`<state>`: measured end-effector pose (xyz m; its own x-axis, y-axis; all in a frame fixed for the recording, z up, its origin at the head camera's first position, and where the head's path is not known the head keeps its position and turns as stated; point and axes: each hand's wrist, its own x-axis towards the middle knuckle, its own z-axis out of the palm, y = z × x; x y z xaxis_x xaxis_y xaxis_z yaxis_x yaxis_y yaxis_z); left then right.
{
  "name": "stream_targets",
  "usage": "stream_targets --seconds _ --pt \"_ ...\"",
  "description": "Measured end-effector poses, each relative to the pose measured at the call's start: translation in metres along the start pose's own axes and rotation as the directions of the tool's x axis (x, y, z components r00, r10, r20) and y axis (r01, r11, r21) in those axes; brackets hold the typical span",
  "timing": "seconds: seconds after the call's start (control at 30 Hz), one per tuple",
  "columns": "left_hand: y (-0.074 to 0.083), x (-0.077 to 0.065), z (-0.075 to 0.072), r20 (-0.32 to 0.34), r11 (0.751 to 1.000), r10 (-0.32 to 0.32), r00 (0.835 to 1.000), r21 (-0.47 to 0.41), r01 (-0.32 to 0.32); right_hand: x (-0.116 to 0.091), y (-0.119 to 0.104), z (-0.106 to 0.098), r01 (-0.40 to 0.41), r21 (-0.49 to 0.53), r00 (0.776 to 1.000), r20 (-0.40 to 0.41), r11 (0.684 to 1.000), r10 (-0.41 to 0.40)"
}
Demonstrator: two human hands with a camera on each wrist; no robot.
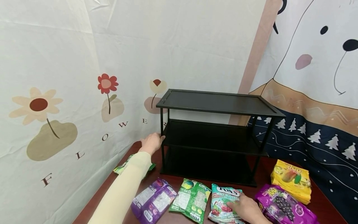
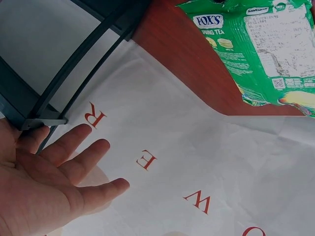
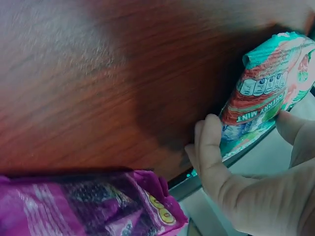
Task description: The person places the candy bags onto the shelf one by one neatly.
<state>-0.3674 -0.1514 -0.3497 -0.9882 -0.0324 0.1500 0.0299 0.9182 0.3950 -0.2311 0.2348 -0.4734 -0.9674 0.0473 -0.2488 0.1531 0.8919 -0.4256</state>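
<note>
A black three-tier rack point(image 1: 212, 132) stands at the back of the dark red table. My left hand point(image 1: 152, 142) is at its left front post, level with the middle shelf. The left wrist view shows the thumb and index finger at the rack's corner, while the other fingers point(image 2: 81, 169) stretch out loosely past it. My right hand point(image 1: 247, 209) grips the right side of a teal Fox's mint candy bag point(image 1: 223, 203), thumb on its printed face. In the right wrist view the fingers point(image 3: 210, 135) curl round the bag's edge.
Left of the teal bag lie a green candy bag point(image 1: 192, 199) and a purple one point(image 1: 153, 200). Another green bag point(image 2: 256, 54) is by the rack's left side. A purple grape bag point(image 1: 283, 205) and a yellow bag point(image 1: 292, 180) lie right. Printed cloth point(image 1: 195, 46) hangs behind.
</note>
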Motion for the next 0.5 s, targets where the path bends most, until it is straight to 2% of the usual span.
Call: stream_targets --seconds 0.13,0.3,0.43,0.5 --pt "-0.0002 0.0002 0.0004 0.004 1.0 0.0 1.0 0.009 0.0 0.0031 0.0002 -0.0022 -0.084 0.123 0.996 0.016 0.989 0.082" --pt "0.0 -0.0003 0.0001 0.009 1.0 0.005 1.0 0.005 -0.005 0.0043 0.0013 -0.0025 -0.115 0.294 0.993 0.007 0.949 0.119" --pt "0.0009 -0.0015 -0.0008 0.01 1.0 0.002 1.0 0.002 -0.002 0.0046 0.0026 -0.0009 -0.122 0.51 0.992 0.026 0.852 0.126" --pt "0.0012 -0.0018 -0.0009 0.011 1.0 0.003 1.0 0.007 -0.003 0.0049 0.004 -0.0002 -0.126 0.611 0.991 0.047 0.781 0.124"
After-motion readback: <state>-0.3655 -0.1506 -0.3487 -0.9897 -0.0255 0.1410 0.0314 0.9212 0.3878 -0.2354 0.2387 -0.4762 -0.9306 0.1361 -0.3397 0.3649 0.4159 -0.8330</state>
